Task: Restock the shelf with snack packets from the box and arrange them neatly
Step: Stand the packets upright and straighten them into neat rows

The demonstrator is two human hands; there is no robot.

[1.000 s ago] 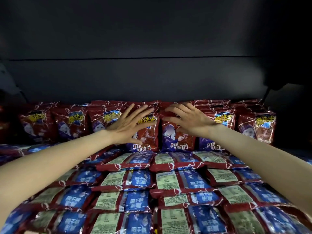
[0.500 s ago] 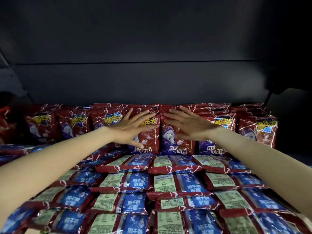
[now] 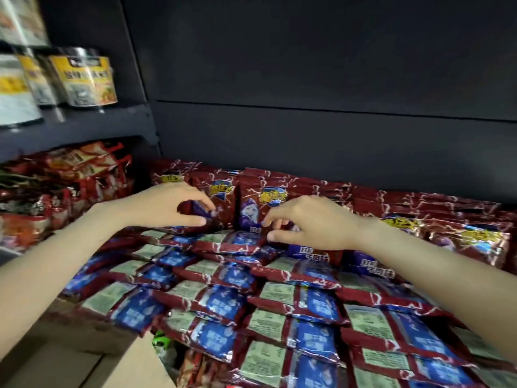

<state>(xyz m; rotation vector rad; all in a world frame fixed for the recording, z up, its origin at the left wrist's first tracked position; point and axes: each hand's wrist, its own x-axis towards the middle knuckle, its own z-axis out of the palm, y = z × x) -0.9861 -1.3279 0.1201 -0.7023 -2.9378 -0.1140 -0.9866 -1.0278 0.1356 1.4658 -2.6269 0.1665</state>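
I see my left hand (image 3: 165, 204) and right hand (image 3: 310, 222) reaching to the back row of upright packets (image 3: 251, 203) on the shelf (image 3: 307, 152). Both have curled fingers near packet fronts, but I cannot tell whether either truly grips one. Flat packets (image 3: 223, 301) lie in overlapping rows in front, back sides up. The box (image 3: 134, 365) shows at lower left, a flap in view. Cans (image 3: 84, 77) stand on a higher shelf to the left.
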